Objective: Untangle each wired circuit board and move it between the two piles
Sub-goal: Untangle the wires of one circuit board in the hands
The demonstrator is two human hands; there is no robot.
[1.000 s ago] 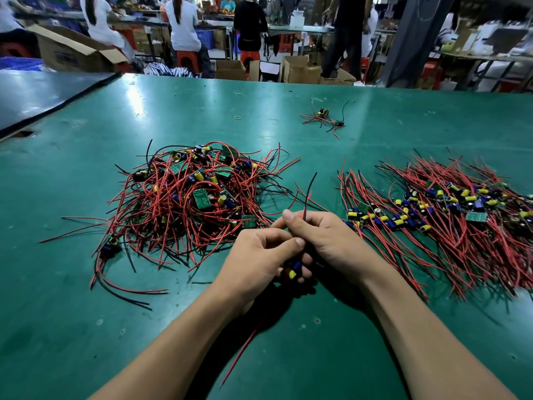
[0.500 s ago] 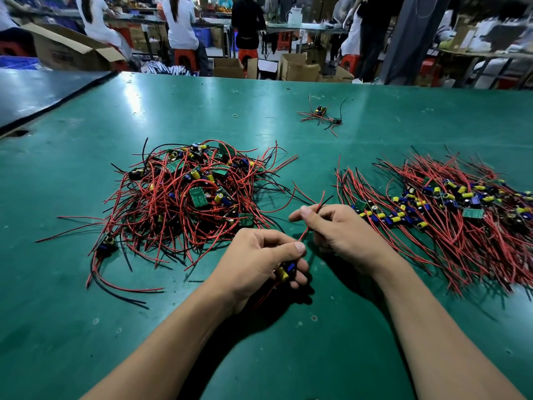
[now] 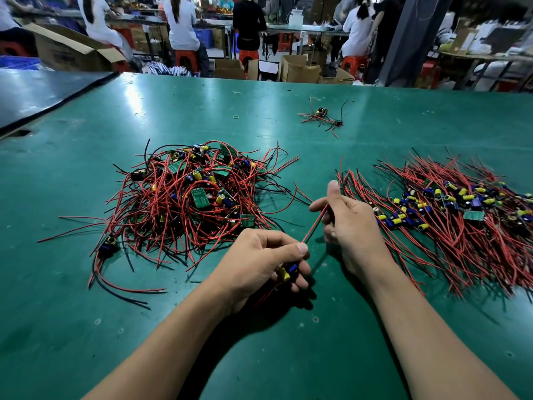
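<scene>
A small circuit board (image 3: 286, 272) with a yellow capacitor and a blue part sits clenched in the left hand (image 3: 259, 264). Its one visible red wire (image 3: 314, 226) runs taut to the right hand (image 3: 352, 226), whose fingers pinch it. Two piles flank the fingers, a tangled pile (image 3: 187, 197) left and a combed pile (image 3: 450, 220) right. Half a second ago the wire was bent and the right thumb lay lower.

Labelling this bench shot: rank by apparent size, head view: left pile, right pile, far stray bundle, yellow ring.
1. left pile and right pile: alike, right one cropped, so unranked.
2. far stray bundle, shrunk by distance.
3. yellow ring.
</scene>
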